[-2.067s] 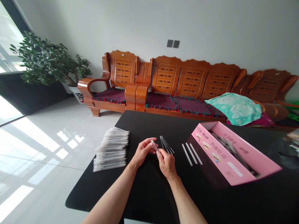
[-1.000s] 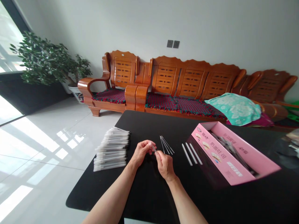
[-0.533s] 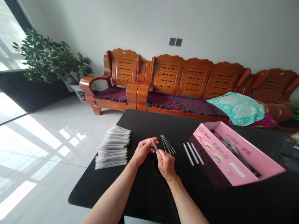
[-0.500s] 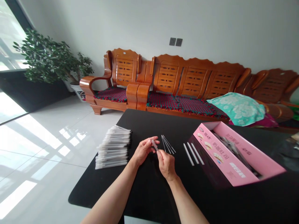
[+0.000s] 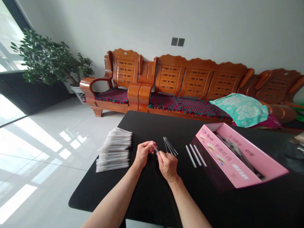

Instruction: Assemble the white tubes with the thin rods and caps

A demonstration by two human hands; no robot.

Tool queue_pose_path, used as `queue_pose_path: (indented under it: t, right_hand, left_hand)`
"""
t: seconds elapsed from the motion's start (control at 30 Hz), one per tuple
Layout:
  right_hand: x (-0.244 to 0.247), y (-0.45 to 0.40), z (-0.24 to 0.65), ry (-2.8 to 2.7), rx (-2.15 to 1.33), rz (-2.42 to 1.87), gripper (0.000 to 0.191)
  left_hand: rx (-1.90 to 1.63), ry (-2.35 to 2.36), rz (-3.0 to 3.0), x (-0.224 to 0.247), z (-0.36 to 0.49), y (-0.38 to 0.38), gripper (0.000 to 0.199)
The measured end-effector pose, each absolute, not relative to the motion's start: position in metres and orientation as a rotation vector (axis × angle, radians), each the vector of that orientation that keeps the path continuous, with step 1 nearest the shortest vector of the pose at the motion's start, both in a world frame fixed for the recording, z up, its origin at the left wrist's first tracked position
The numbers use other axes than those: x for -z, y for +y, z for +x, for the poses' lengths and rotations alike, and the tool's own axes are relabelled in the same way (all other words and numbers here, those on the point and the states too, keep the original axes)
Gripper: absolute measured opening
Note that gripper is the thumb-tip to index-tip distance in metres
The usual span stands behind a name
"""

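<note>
The left hand point(image 5: 143, 152) and right hand point(image 5: 168, 166) stay almost where they were, their fingers point(image 5: 149, 145) narrowly pinching a thin clear tube point(image 5: 155, 148) above the black table point(image 5: 106, 193). A stack of plastic-sleeved rods point(image 5: 114, 150) lies at 9 o'clock, thin black rods point(image 5: 169, 146) at 2, three clear strips point(image 5: 195, 155) and a pink box point(image 5: 228, 158) at 3.

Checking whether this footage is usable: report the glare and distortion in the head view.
Head view: sunlight glares off the white floor tiles, and the window is blown out; wide-angle warp bows the edge of the black table; the left hand, right hand and thin clear tube stay sharp.
</note>
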State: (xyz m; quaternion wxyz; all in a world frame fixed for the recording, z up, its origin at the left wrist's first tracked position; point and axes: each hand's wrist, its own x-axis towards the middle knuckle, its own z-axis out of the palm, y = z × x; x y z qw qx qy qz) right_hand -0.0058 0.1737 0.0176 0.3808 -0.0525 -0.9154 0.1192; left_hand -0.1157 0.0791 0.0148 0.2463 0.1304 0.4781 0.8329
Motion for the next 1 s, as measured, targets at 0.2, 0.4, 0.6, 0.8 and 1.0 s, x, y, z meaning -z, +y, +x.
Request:
queue_pose_path:
  t: [0.2,0.4,0.6,0.8,1.0]
  right_hand:
    - [-0.018,0.169,-0.007,-2.341,-0.126,-0.143,0.03]
    - [-0.015,0.174,-0.002,-2.361,-0.491,-0.203,0.039]
    - [-0.016,0.176,-0.001,-2.406,-0.779,-0.194,0.044]
    - [-0.019,0.171,-0.007,-2.371,-0.461,-0.193,0.038]
    - [-0.017,0.168,-0.011,-2.36,-0.082,-0.194,0.034]
  left_hand:
    - [-2.31,1.38,0.32,-0.013,-0.116,0.079,0.031]
    - [-2.166,1.103,0.54,-0.025,-0.112,0.074,0.045]
    - [-2.12,1.118,0.605,-0.027,-0.109,0.077,0.039]
    - [-2.231,1.272,0.412,-0.021,-0.107,0.081,0.039]
    - [-2.315,1.376,0.359,-0.024,-0.102,0.081,0.037]
